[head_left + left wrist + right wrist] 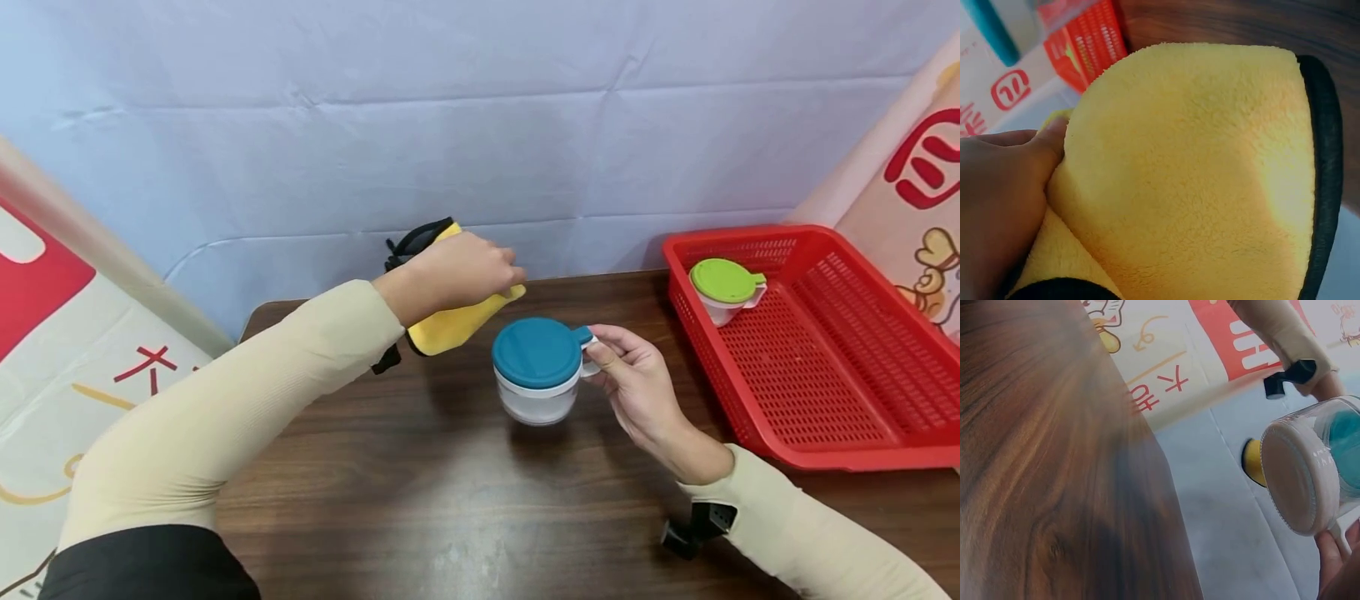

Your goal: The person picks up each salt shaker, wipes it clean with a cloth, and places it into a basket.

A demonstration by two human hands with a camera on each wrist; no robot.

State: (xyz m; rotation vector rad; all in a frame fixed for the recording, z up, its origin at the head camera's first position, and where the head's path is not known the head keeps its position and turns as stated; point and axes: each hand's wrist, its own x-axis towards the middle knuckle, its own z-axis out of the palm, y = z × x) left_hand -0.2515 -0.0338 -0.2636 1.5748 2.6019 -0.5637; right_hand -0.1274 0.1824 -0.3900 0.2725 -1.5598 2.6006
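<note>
My left hand [467,271] pinches a yellow plush cloth [450,327] with black edging. The cloth hangs below the fingers and fills much of the left wrist view, its fuzzy side [1185,156] showing. With thumb and fingers, my right hand [643,387] holds a clear seasoning jar [537,404] by its side handle. Its round blue lid [537,353] is down on it. The jar is nearly upright and lifted off the table, just right of the cloth. From the right wrist, the jar's pale bottom [1291,478] shows.
A red plastic basket [832,450] stands on the right of the dark wooden table [420,500]. Inside its left end sits a similar jar with a green lid [723,281]. A pale cloth backdrop [480,150] hangs behind the table.
</note>
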